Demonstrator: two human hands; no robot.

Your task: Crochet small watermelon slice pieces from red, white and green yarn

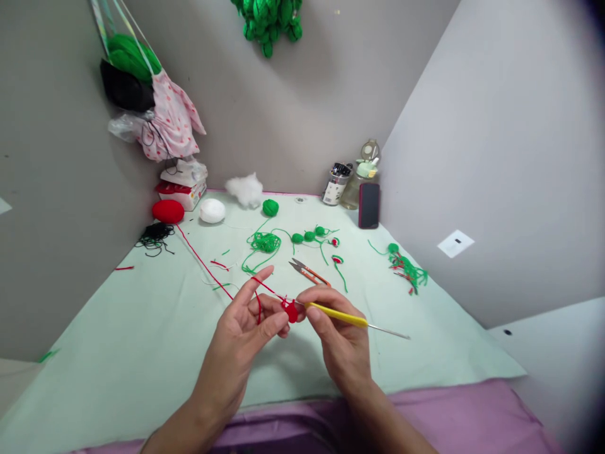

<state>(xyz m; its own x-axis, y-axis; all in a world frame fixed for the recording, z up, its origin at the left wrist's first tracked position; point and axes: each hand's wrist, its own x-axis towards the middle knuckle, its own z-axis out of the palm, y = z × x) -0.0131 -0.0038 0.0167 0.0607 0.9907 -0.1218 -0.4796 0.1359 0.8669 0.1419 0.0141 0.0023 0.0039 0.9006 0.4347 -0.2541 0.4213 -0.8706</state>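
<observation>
Between thumb and fingers, my left hand [250, 321] pinches a small red crochet piece [290, 311]. Red yarn [203, 258] runs over its raised index finger and back to a red yarn ball [168, 212] at the left. My right hand [338, 334] is closed round the yellow handle of a crochet hook [338, 314]. The hook's thin tip meets the upper edge of the red piece; its other metal end points right. Just beyond my hands lie thread snips [309, 272] with orange handles.
Green yarn [265, 243], small green crocheted balls [309, 236] and a white yarn ball [212, 210] lie farther back. A phone [369, 206], a pen can [335, 185] and a bottle [355, 188] stand at back right. Tangled green pieces [409, 271] lie right. Walls enclose the table.
</observation>
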